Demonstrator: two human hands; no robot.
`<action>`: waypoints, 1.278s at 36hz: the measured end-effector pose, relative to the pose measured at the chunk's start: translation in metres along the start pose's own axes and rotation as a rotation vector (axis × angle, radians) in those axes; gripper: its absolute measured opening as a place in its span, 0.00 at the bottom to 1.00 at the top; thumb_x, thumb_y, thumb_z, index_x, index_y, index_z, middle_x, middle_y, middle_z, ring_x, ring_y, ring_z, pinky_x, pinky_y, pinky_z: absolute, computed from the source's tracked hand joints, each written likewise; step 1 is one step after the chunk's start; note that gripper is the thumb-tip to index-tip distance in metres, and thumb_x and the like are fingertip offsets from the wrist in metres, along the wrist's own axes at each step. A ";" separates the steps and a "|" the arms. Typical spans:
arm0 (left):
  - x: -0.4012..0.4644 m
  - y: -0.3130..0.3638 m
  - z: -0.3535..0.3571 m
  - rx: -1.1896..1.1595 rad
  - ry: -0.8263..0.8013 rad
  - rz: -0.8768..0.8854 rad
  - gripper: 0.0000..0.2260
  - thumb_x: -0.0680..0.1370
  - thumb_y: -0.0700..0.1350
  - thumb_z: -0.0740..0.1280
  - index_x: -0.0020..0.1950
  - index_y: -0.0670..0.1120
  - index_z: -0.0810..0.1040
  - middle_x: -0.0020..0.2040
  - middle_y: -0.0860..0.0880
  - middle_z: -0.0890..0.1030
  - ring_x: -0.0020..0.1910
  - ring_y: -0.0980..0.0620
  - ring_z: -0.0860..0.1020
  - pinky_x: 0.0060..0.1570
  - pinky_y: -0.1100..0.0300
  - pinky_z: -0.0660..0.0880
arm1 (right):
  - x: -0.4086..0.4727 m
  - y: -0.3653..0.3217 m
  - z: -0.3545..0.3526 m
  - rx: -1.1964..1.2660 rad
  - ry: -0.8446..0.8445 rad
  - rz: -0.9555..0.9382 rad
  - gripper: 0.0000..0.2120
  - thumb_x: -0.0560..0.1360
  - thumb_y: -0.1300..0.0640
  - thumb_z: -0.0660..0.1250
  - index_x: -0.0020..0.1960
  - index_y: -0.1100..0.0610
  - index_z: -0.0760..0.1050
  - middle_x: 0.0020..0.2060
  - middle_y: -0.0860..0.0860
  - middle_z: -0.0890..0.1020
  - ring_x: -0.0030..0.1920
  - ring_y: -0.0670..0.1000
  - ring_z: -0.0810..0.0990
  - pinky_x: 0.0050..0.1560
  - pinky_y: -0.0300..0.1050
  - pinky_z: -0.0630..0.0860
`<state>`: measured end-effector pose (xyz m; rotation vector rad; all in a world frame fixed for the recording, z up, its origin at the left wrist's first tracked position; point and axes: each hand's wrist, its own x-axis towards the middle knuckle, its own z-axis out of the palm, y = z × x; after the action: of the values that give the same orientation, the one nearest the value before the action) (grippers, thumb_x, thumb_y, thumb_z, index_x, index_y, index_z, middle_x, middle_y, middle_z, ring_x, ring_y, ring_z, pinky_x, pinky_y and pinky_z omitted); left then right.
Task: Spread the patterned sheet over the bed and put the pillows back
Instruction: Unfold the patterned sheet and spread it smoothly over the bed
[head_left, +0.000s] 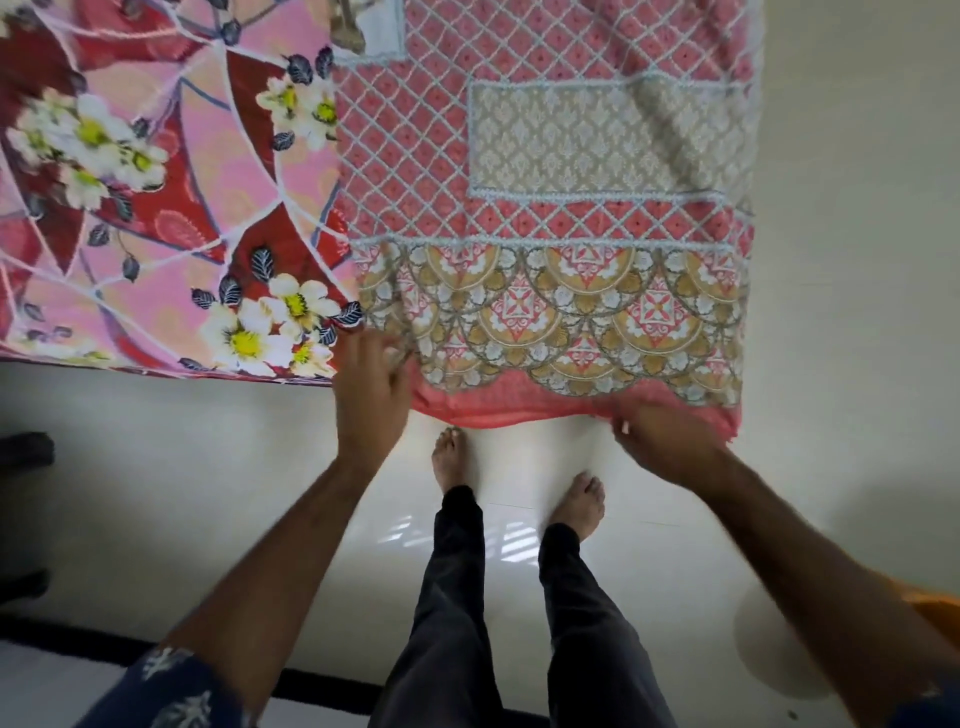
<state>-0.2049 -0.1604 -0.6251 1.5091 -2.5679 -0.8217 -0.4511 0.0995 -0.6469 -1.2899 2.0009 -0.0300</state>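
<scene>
Bare white floor (571, 571) lies open below both hands; the draped patterned sheet (571, 332) apparently blocks passage above them.

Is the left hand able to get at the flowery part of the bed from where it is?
Probably yes: the left hand is at the sheet's edge, right beside the flowery cover, with nothing between.

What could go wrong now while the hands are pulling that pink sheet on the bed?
1. The patterned sheet covers only the right part of the bed; the flowered cover shows on the left, so it could end up lopsided.
2. The left hand and right hand grip only the near hem, so a hard tug might bunch the far end.
3. The hem hangs just above bare feet on the shiny floor; stepping on it might cause a slip.
</scene>
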 end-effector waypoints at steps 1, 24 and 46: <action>0.010 -0.017 -0.001 -0.110 0.058 -0.199 0.13 0.75 0.49 0.69 0.56 0.44 0.79 0.54 0.45 0.79 0.53 0.46 0.77 0.51 0.53 0.77 | 0.005 -0.018 0.000 0.032 0.103 -0.032 0.14 0.77 0.60 0.67 0.62 0.52 0.78 0.50 0.50 0.84 0.50 0.53 0.83 0.46 0.46 0.78; 0.053 -0.082 -0.045 -0.335 0.074 -0.274 0.09 0.81 0.46 0.69 0.50 0.45 0.70 0.39 0.49 0.78 0.37 0.47 0.77 0.36 0.54 0.71 | 0.083 -0.106 -0.001 -0.030 0.027 0.099 0.10 0.81 0.53 0.60 0.54 0.60 0.73 0.45 0.59 0.82 0.45 0.62 0.82 0.42 0.51 0.75; 0.125 -0.063 -0.055 -0.586 -0.166 -0.177 0.20 0.81 0.45 0.70 0.70 0.47 0.67 0.45 0.50 0.79 0.43 0.54 0.79 0.40 0.68 0.74 | 0.050 -0.125 0.044 0.817 -0.035 0.464 0.04 0.80 0.60 0.66 0.54 0.58 0.78 0.44 0.53 0.86 0.43 0.52 0.86 0.40 0.38 0.79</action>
<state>-0.2032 -0.3109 -0.6348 1.5214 -2.0182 -1.6024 -0.3387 0.0137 -0.6577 -0.3040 1.8914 -0.5362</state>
